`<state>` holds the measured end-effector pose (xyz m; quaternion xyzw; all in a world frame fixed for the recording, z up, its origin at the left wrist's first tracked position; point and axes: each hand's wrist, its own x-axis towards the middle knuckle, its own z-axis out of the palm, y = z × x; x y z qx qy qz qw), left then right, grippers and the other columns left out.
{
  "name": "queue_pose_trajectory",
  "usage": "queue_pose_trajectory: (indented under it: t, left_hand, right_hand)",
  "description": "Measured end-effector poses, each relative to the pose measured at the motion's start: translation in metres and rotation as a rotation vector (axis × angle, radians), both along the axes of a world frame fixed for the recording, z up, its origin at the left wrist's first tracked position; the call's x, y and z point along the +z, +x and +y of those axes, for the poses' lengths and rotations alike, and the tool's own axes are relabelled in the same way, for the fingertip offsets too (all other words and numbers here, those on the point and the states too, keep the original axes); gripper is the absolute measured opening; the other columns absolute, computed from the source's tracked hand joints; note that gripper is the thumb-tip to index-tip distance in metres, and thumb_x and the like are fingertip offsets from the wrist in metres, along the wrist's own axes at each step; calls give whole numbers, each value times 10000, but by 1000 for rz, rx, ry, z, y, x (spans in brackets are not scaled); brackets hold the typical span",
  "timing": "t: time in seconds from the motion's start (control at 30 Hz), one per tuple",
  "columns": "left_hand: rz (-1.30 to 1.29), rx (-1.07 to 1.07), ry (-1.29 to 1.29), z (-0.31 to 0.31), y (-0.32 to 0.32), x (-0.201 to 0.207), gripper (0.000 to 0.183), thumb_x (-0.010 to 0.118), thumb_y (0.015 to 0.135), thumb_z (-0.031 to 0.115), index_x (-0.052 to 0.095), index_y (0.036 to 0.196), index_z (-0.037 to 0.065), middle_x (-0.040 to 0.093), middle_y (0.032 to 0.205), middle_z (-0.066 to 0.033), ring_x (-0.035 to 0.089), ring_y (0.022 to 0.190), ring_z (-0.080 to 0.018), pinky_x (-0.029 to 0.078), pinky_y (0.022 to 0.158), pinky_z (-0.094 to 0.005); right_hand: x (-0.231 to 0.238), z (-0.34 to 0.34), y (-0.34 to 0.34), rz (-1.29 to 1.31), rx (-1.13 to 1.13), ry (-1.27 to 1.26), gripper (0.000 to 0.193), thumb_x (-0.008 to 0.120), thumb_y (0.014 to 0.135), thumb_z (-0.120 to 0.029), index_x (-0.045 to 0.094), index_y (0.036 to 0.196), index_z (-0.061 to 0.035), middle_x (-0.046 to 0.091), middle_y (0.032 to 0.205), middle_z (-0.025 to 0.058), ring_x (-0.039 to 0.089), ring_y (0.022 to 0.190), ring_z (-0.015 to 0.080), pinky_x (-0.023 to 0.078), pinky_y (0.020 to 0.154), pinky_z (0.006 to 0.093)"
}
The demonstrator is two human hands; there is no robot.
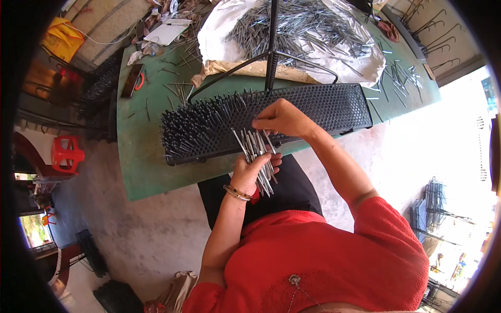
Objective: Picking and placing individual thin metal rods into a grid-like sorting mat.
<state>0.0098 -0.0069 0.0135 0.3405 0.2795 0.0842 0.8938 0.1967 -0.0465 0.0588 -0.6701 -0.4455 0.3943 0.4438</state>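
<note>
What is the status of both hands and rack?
Left hand gripping metal rods. Right hand over black rack, fingers pinched, contents unclear. Dark pins crowd rack's left end. Black post beyond, clear of hands.

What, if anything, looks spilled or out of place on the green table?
Loose metal rods lie strewn at odd angles on the green tabletop, right of the white sheeting; they look stray because the main heap lies on that sheeting. Others lie scattered to its left.

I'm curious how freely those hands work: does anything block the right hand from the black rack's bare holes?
Nothing visible does. The right hand is over the black rack, whose right part shows bare holes; standing rods crowd its left part.
</note>
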Motion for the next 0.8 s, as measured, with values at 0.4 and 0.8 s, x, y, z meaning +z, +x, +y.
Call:
queue_pose_trajectory:
  t: [0.4,0.8]
  left_hand:
    - [-22,50,-124,3,-3,-3,241,587,892,129,576,1108,22,657,1005,-158,657,899,-242,564,753,-373]
    - [25,10,-108,1,-2,-3,247,574,884,92,553,1109,-7,645,1030,-187,651,920,-248,556,787,-384]
  right_hand:
    - [9,2,8,-96,-197,191,194,658,858,-165,673,862,28,634,698,19,552,647,50,453,575,229]
    - [-5,40,7,-652,-533,602,136,680,817,-106,662,901,-1,645,773,103,626,658,172,493,602,272]
